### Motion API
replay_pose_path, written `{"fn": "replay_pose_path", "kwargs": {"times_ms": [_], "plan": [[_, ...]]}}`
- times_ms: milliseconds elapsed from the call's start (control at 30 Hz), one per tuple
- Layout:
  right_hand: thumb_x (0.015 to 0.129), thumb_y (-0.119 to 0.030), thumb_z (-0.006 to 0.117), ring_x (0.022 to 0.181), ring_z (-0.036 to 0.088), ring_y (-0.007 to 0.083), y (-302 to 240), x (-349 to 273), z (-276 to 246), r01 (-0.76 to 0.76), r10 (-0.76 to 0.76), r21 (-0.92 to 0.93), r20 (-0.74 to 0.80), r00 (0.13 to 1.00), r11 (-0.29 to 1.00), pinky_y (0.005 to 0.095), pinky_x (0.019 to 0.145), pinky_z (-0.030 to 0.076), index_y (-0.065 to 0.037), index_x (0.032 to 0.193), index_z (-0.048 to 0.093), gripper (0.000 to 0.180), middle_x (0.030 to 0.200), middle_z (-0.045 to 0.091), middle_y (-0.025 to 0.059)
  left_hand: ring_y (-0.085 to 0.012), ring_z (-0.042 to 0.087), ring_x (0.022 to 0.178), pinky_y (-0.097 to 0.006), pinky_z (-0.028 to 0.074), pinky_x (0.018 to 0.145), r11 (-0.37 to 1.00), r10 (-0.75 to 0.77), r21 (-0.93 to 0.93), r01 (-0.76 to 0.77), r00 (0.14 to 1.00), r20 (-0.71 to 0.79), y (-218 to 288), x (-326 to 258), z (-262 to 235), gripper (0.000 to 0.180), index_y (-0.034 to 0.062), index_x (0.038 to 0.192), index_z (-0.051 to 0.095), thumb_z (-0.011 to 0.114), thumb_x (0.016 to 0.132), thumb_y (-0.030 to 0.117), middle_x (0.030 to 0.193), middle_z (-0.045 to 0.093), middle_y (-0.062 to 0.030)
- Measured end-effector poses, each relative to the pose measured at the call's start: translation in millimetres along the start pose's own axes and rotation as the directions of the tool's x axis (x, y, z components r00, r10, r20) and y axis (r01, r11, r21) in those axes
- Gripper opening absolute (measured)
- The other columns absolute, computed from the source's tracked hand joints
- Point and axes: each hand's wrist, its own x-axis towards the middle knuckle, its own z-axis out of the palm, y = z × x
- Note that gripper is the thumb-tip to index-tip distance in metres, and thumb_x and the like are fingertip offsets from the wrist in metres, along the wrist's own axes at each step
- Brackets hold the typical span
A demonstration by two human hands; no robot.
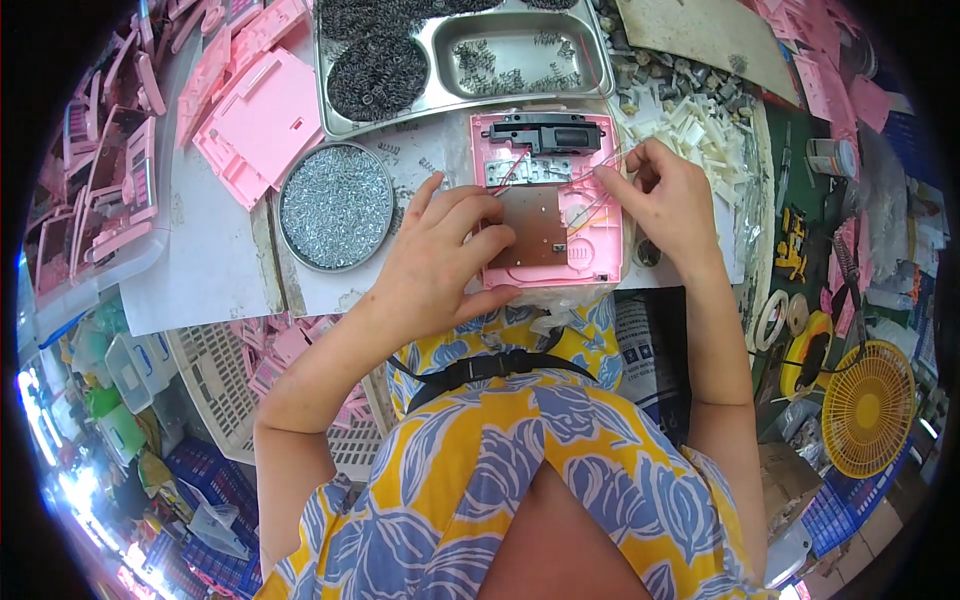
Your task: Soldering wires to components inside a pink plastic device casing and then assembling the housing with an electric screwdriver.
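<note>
A pink plastic housing lies at the table's near edge. Inside it is a brown circuit board, with a metal plate and a black plastic module beyond it. My left hand rests at the housing's left side, fingers apart, with fingertips on or just over the board's left edge. Over the right rim, my right hand pinches thin wires, which run back into the housing. The exact pinch point is partly hidden by the fingers.
Left of the housing stands a round dish of small metal pins. A steel tray of black springs sits behind. White plastic parts are piled to the right, pink panels at far left. A yellow fan stands lower right.
</note>
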Motion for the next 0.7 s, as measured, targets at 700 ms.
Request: {"fn": "replay_pose_path", "kwargs": {"times_ms": [700], "plan": [[0.095,-0.004,0.065,0.067,0.058,0.0059,3.5,-31.4,-12.8,-0.027,0.026,0.665,0.010,1.000,0.746,0.0197,0.056,0.045,-0.001,0.102,0.060,0.009,0.084,0.066,0.0032,-0.0241,0.063,0.071,-0.039,0.042,0.074,0.997,-0.066,-0.040,0.060,0.982,-0.175,26.8,76.5,32.6,0.010,0.0104,0.090,0.069,0.075,0.082,0.013,0.079,0.064,-0.0045]]}}
